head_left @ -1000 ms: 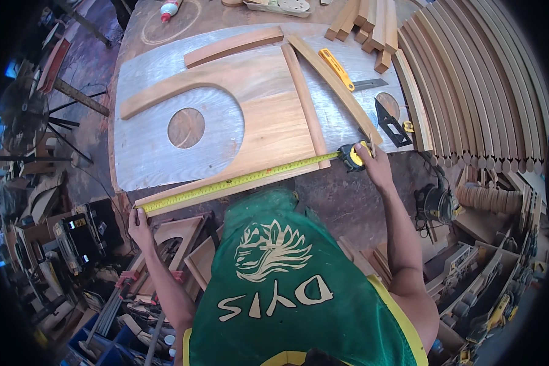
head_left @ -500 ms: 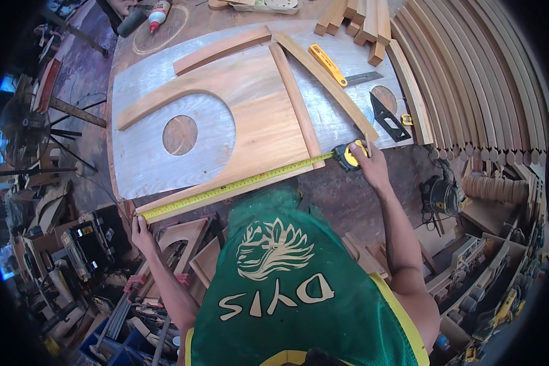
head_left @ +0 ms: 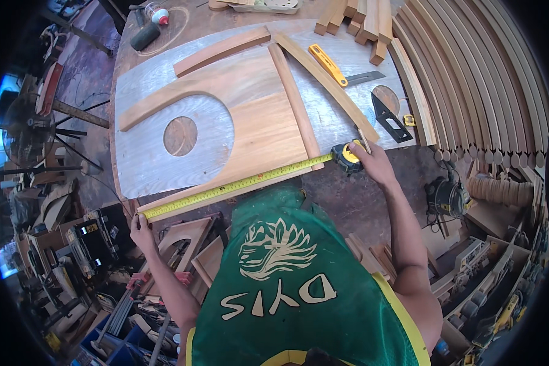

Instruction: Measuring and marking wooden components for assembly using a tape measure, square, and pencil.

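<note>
While the left hand (head_left: 143, 236) pinches the yellow tape (head_left: 238, 183), the right hand (head_left: 376, 165) grasps its case (head_left: 346, 159).

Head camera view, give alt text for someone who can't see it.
The left hand and right hand hold a yellow-bladed tape measure extended along the near edge of a light brown wooden panel. A yellow-handled bevel and black triangular square lie nearby.

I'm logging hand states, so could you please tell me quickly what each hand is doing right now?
Left hand: closed, holding the tape blade at its end.
Right hand: closed, holding the tape case and a thin stick.
</note>
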Action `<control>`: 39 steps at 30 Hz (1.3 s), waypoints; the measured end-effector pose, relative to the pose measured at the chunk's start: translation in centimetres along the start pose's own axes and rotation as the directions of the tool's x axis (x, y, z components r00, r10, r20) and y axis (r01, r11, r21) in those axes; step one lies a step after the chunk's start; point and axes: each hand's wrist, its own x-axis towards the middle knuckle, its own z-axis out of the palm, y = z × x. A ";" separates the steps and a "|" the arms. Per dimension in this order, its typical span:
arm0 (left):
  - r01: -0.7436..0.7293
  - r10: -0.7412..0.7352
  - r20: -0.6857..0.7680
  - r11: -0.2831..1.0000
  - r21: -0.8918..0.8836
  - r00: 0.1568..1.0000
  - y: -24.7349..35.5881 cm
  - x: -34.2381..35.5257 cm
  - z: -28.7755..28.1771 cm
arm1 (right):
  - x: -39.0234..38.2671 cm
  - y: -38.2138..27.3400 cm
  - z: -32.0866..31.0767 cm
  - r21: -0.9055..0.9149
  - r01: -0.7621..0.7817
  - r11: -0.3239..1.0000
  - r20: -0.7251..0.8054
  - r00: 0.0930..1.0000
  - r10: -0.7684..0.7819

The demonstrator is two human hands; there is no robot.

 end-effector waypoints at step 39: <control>-0.819 0.691 0.691 0.511 -0.260 0.212 20.7 -16.4 26.2 | -1.4 -0.1 1.1 0.155 0.061 0.986 -0.137 0.990 -0.040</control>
